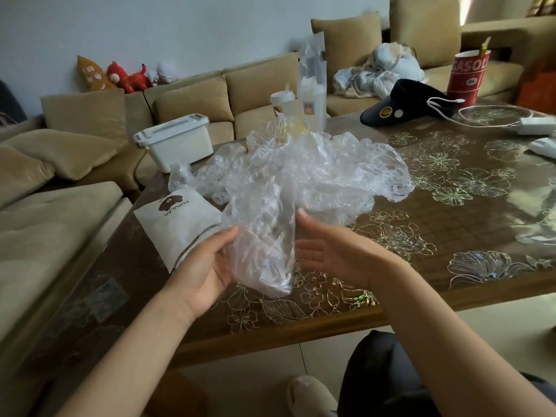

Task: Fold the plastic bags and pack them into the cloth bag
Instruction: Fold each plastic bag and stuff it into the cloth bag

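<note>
A crumpled clear plastic bag [264,248] hangs above the table's near edge. My left hand [207,266] grips its left side, thumb on top. My right hand [328,245] is open just right of it, fingers spread and touching or nearly touching the plastic. Behind lies a heap of more clear plastic bags [316,167] on the table. The white cloth bag [177,224], printed with a brown bear and "POPULAR", lies flat on the table to the left of my left hand, its dark-trimmed mouth facing me.
The brown table [436,236] has a floral cover. On it stand a white lidded box [177,142], drink cups in a tall bag [310,97], a dark visor cap [400,106], a red tub [466,76] and a white cable. Beige sofas wrap around the back and left.
</note>
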